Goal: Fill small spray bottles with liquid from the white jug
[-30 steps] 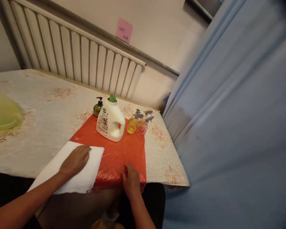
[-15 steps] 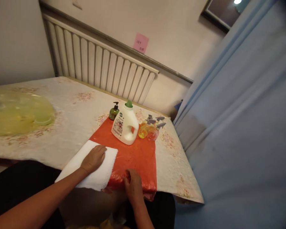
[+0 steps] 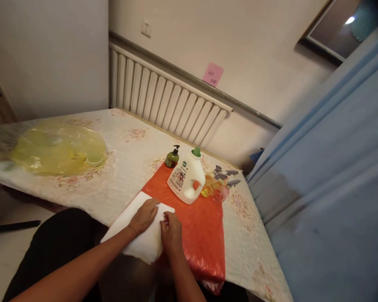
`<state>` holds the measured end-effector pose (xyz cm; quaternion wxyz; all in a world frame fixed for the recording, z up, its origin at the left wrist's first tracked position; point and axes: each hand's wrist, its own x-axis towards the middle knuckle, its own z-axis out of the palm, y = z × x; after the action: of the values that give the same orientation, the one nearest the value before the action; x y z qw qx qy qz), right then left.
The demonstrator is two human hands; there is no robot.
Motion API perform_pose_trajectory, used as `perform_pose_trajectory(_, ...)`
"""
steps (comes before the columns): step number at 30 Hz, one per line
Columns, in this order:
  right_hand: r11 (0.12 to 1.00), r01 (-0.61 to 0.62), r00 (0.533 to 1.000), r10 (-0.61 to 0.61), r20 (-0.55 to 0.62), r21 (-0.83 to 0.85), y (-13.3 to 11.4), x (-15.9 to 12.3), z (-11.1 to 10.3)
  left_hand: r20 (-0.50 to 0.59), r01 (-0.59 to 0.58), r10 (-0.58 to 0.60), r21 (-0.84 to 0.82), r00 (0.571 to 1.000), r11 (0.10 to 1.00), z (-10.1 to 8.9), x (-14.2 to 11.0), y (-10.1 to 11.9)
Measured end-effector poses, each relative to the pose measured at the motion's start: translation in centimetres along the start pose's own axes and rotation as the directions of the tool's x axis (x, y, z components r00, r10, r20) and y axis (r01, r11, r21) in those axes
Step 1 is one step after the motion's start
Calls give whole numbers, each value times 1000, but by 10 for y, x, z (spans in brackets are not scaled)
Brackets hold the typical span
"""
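A folded white towel (image 3: 151, 243) lies at the table's front edge, partly over a red plastic bag (image 3: 201, 235). On top of the towel my left hand (image 3: 144, 216) lies flat with fingers stretched out. My right hand (image 3: 171, 233) is at the towel's right edge, its fingers curled and pinched together on the cloth; the fingertips are partly hidden. Beyond the hands, a white detergent jug (image 3: 187, 178) with a green cap stands upright on the red bag. Behind it on the left is a green pump bottle (image 3: 171, 158).
Several small spray bottles (image 3: 220, 191) stand right of the jug. A yellow plastic bag (image 3: 59, 149) with things inside lies on the left of the flowered tablecloth (image 3: 126, 155). A radiator (image 3: 164, 96) runs along the wall; a blue curtain (image 3: 327, 188) hangs at the right.
My right hand has moved from the red bag to the towel's right edge and closed there. My left hand stays on the towel. The whole view has swung left.
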<state>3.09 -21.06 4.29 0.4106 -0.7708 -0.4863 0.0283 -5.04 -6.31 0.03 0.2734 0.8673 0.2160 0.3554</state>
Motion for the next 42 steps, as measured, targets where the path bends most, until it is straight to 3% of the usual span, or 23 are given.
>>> perform_pose_trajectory(8, 976, 77, 997, -81, -12, -206, -3, 38, 38, -31, 214, -229, -259, 973, 942, -12, 8, 0)
perform_pose_trajectory(12, 933, 73, 995, -91, -33, -352, 1, 40, 53, -20, 301, -324, -314, 946, 900, -12, 8, -2)
perform_pose_trajectory(15, 926, 61, 992, -98, -80, -372, 2, 38, 59, 19, 403, -422, -342, 906, 849, -14, 21, -4)
perform_pose_trajectory(18, 933, 57, 992, -93, -86, -356, 1, 38, 61, 39, 462, -476, -329, 878, 824, -19, 52, -8)
perform_pose_trajectory(23, 934, 10, 993, -50, -103, -356, 1, 41, 63, 7, 450, -468, -284, 884, 846, -19, 126, -20)
perform_pose_trajectory(33, 948, -8, 990, -36, -134, -319, 7, 39, 72, -83, 318, -331, -138, 940, 938, 7, 256, -44)
perform_pose_trajectory(38, 950, 7, 992, -45, -115, -312, 16, 40, 77, -87, 357, -363, -78, 928, 931, 27, 306, -53)
perform_pose_trajectory(42, 944, 5, 989, -53, -135, -331, 20, 40, 81, -54, 391, -394, -52, 918, 919, 39, 328, -59)
